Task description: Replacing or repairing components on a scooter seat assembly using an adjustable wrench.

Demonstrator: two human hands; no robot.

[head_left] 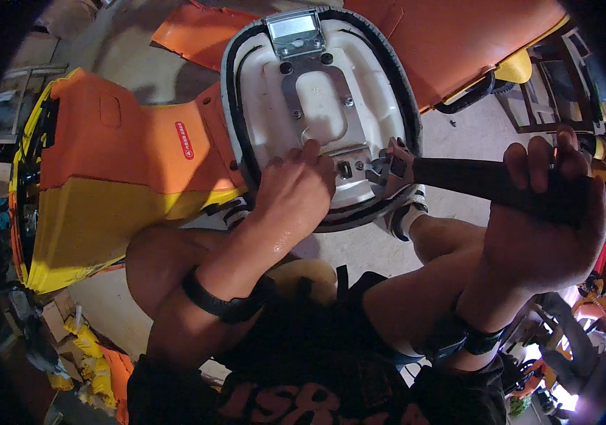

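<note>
far l, low down, you've got yellow scraps in a heap near your l side. above them, the org/yellow body piece w/ a red label on its org face; its r end runs up to the seat's l edge, can't tell if they touch. a bit r of that, up top, an org sheet, partly behind the seat.

your l forearm has a blk strap round it. your l hand is over the lower l part of the seat, fingers curled by the metal plate; can't tell if they're pinching anything or just pressing. seat's in the ctr, in front of your legs, underside up: wht shell, dk rim. plate's bolted down its middle w/ a big rounded opening; hinge at the top end.

r of your l hand, the tool: metal head over the seat's lower r edge, just beside the plate's low end, blk handle out to the r. can't tell if the head touches. behind, top r, a big org panel.

far r, your r hand has the handle's end, fingers wrapped tight. past it, up high, a dk frame.
</note>
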